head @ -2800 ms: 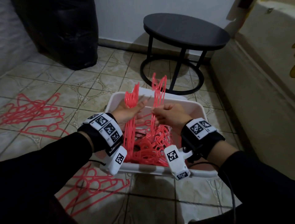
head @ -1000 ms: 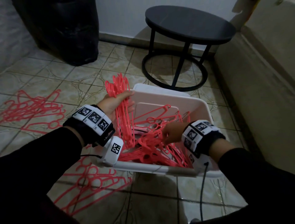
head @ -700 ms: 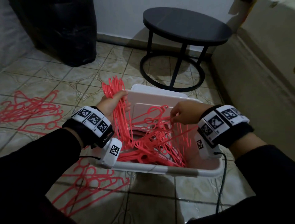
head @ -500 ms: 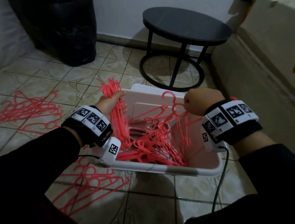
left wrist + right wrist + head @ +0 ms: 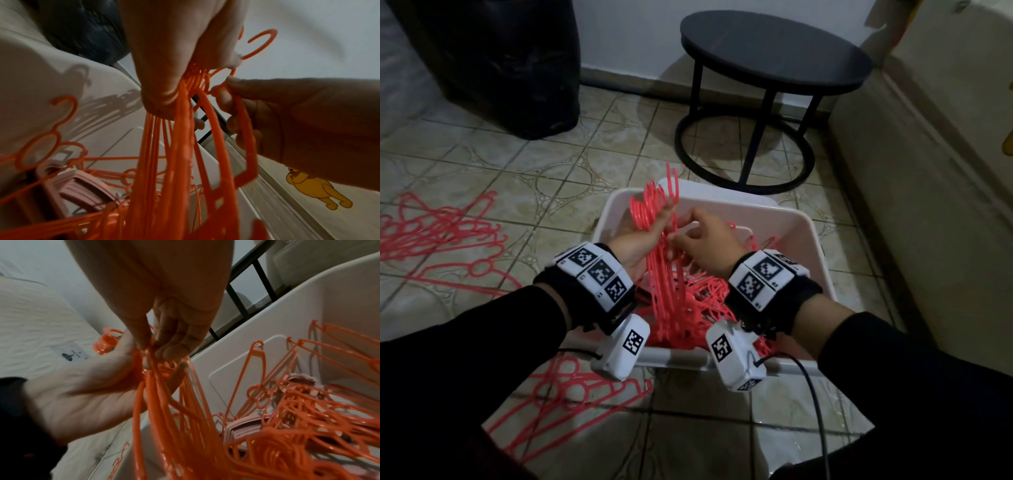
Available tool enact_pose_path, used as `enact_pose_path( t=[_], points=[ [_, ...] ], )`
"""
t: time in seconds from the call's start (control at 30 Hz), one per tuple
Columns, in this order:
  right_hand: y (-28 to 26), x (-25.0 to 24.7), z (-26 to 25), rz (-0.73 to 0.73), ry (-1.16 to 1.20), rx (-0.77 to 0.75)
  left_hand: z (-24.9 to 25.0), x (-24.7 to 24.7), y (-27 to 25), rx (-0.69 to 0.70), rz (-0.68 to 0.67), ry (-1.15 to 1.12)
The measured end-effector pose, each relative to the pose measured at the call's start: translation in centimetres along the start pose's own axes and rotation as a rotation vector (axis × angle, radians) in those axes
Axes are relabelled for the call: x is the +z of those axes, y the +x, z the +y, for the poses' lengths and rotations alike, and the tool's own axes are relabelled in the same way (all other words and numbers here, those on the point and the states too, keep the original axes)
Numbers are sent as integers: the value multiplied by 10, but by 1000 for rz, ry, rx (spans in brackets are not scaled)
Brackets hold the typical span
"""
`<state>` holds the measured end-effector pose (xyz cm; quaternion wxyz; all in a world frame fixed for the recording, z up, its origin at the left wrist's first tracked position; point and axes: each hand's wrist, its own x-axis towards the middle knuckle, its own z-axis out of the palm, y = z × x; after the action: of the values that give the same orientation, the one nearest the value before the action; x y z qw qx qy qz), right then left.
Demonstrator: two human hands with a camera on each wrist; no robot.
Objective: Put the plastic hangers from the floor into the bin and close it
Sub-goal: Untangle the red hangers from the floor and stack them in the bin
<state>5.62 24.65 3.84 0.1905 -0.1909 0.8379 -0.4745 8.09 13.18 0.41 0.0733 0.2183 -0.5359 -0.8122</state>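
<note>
Our left hand [image 5: 643, 236] grips a bunch of hangers [image 5: 666, 274] by the necks, upright over the white bin [image 5: 815, 246], while our right hand [image 5: 705, 240] pinches one hanger [image 5: 242, 146] at the edge of that bunch. More hangers lie tangled in the bin, others on the floor [image 5: 551, 164]. We judge them light, thin, springy and prone to snag, so holding them near the hooks suits best
</note>
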Motion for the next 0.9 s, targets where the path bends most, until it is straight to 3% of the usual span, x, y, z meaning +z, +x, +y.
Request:
enact_pose_path(
  t=[0.13, 0.3, 0.4, 0.53, 0.8, 0.9],
  points=[
    [-1, -9, 3, -120, 198, 2, 0, -4, 2, -103, -168, 5],
    [7, -7, 10, -138, 176, -26, -5, -10, 10, -158, -157, 46],
    [9, -2, 14, -81, 115, -30, -7, -13, 18, -121, -40, 165],
    [10, 3, 22, -32, 94, -11, -5, -14, 17, -220, -107, 120],
    [3, -5, 16, -46, 286, 40, -10, -12, 13, -72, -132, 148],
    [3, -8, 19, -45, 278, 40, -8, -14, 10, -100, -225, 131]
  ],
)
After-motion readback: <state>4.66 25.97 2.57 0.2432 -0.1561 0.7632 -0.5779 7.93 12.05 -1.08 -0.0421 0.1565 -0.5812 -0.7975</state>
